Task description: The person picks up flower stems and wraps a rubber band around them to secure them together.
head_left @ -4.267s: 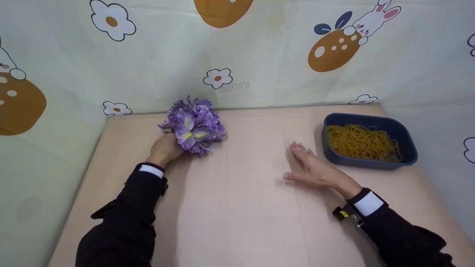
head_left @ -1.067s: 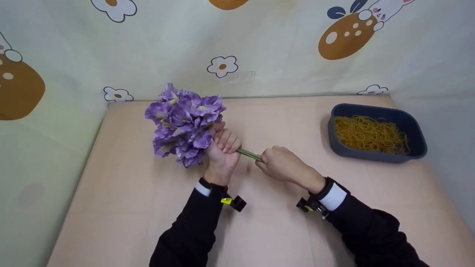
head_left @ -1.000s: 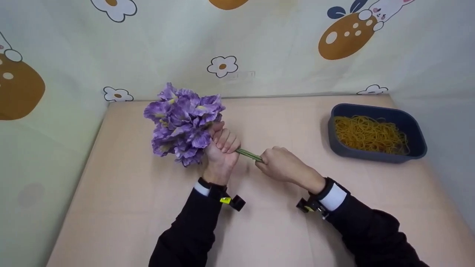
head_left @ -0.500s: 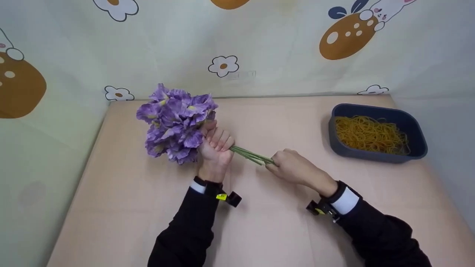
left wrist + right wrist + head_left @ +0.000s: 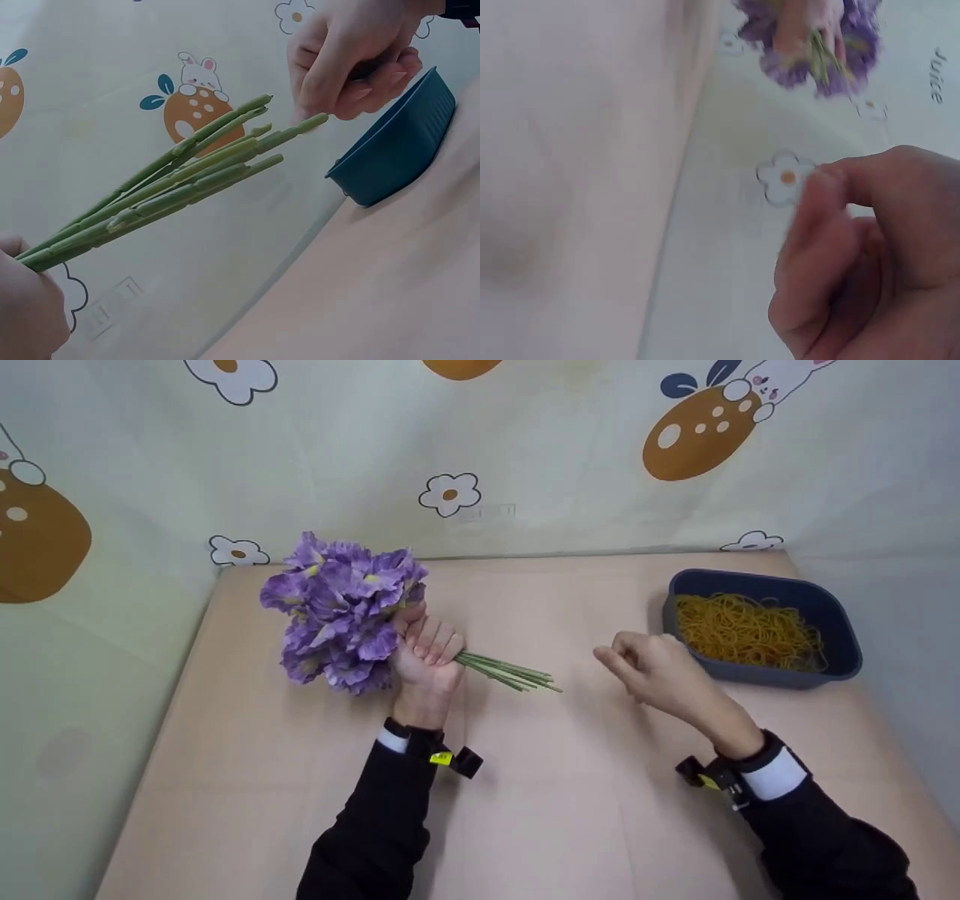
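The left hand [image 5: 425, 658] grips the bunch of purple artificial flowers [image 5: 337, 611] above the table [image 5: 525, 780]; the right hand [image 5: 654, 671] has let go of the green stems [image 5: 506, 672], fingers curled, seemingly empty, now beside the tray of rubber bands [image 5: 757, 628].

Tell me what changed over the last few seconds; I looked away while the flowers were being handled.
The left hand lifted the purple flower bunch off the table and now grips its stems below the blooms. The right hand briefly held the stem ends, let go, and moved right toward the blue tray, fingers curled, holding nothing. The tray of rubber bands stayed put.
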`<state>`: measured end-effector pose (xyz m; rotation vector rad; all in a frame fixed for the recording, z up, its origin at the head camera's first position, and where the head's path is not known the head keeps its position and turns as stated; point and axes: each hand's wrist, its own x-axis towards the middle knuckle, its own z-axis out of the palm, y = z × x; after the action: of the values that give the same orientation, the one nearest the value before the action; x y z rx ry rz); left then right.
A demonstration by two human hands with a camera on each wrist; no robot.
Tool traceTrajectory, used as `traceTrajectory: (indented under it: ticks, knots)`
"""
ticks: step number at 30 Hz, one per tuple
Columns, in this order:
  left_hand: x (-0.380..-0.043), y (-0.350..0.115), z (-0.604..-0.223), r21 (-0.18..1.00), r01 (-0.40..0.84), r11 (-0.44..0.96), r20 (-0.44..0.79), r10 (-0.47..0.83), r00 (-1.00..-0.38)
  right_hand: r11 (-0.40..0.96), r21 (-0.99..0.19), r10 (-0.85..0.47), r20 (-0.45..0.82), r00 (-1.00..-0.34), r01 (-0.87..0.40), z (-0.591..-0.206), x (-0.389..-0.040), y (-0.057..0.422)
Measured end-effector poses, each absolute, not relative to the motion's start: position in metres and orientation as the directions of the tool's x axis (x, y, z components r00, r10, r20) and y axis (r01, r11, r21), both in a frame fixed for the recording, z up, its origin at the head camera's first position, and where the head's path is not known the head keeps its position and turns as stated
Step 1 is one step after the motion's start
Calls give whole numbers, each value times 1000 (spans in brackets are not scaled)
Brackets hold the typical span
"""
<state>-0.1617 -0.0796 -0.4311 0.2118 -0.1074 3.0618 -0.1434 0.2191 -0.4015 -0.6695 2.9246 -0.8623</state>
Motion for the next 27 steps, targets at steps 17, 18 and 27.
traceTrajectory:
  ticks: [17,18,27]
  knots:
    - [-161,-79,-428,-65,-73,-995,130,64,-989,882,-456,-124,25,-992,-122,-397,-175,354]
    - [-161,-80,-428,-64,-73,-995,132,64,-989,885,-451,-124,2,-992,-111,-399,-177,356]
    - [-162,-80,-430,-55,-76,-996,136,68,-988,914,-407,-8,-16,-1000,-1,-428,-197,378]
